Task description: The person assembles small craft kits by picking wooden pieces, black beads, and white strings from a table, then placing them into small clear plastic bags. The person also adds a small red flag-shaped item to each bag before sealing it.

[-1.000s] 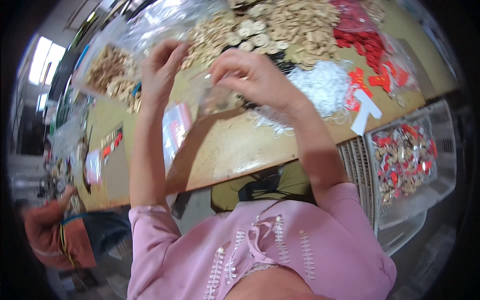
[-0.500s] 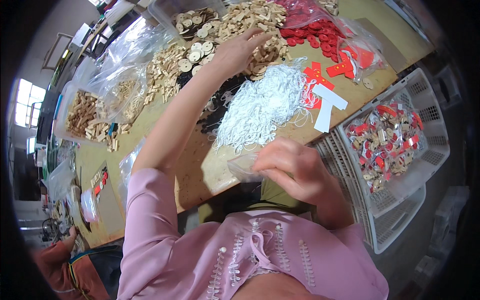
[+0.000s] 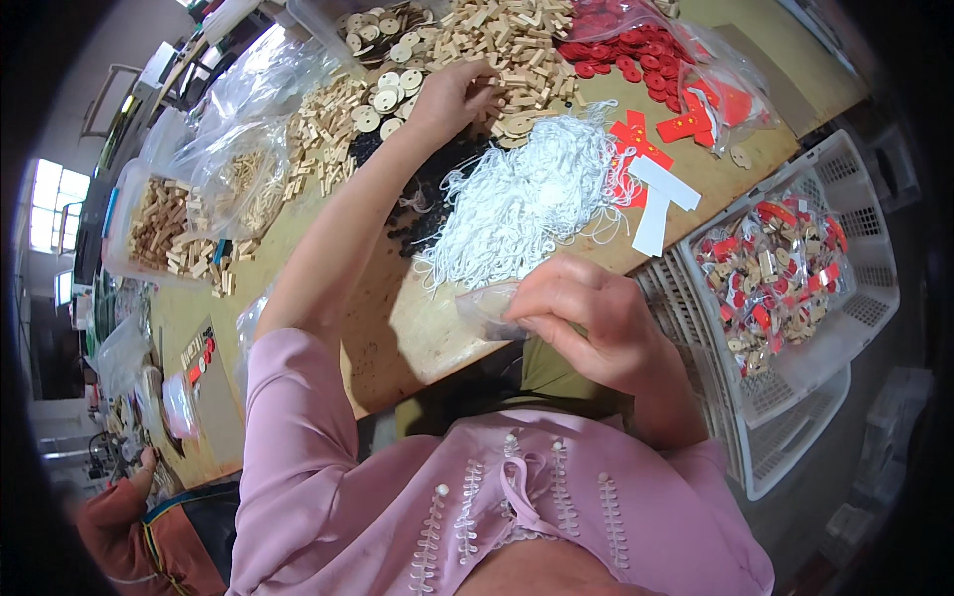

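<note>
Pink short-sleeved top, front bow, pale trim; olive trousers.

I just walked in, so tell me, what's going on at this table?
A person's right hand pinches a clear bag by the table's near edge. The left hand is at the wooden blocks; whether it grips one is unclear. White string lies between the hands, and filled bags sit in a crate at the right.

Left grip: contact obscured. Clear bag: contents indistinct. Co-worker: partly cut off.
</note>
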`<action>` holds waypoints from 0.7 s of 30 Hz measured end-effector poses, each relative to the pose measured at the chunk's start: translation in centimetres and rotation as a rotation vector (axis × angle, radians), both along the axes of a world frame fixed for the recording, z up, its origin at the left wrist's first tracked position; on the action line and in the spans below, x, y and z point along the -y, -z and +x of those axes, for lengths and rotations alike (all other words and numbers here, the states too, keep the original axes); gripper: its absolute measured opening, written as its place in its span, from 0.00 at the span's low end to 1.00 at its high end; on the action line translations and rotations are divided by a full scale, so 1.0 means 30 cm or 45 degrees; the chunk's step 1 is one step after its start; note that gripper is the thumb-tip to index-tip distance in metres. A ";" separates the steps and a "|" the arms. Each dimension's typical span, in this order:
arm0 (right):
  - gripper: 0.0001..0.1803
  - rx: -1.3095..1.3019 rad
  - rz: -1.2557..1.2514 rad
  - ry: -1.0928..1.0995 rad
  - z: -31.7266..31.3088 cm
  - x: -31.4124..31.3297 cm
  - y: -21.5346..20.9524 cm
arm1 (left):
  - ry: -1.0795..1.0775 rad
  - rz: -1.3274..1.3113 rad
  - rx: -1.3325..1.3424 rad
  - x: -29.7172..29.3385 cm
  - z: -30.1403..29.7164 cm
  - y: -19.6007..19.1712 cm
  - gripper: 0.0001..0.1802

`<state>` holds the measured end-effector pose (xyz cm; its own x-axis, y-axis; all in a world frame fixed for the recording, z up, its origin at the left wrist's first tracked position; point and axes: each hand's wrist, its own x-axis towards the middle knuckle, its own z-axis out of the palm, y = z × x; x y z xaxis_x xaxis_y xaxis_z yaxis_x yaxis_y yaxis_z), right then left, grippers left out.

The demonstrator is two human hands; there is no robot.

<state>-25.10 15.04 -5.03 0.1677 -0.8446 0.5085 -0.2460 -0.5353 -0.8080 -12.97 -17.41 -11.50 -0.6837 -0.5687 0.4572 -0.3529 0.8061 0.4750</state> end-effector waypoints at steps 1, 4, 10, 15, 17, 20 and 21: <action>0.11 0.017 -0.017 -0.015 0.004 0.010 0.005 | 0.011 0.323 -0.137 -0.007 0.022 -0.009 0.11; 0.11 0.024 -0.028 -0.007 0.012 0.026 0.016 | -0.083 1.068 -0.450 -0.106 0.089 -0.074 0.10; 0.08 -0.104 -0.010 0.133 0.026 0.047 0.019 | 0.252 1.364 -0.787 -0.264 0.242 -0.143 0.11; 0.05 -0.241 -0.055 0.183 0.064 0.071 -0.006 | 0.429 1.385 -0.807 -0.457 0.341 -0.237 0.11; 0.04 -0.270 -0.056 0.181 0.090 0.072 -0.016 | 0.334 1.274 -0.661 -0.540 0.371 -0.288 0.10; 0.04 -0.270 -0.108 0.169 0.121 0.079 -0.023 | 0.274 1.003 -0.506 -0.626 0.386 -0.302 0.12; 0.04 -0.272 -0.136 0.178 0.130 0.080 -0.021 | 0.195 0.951 -0.401 -0.646 0.396 -0.308 0.12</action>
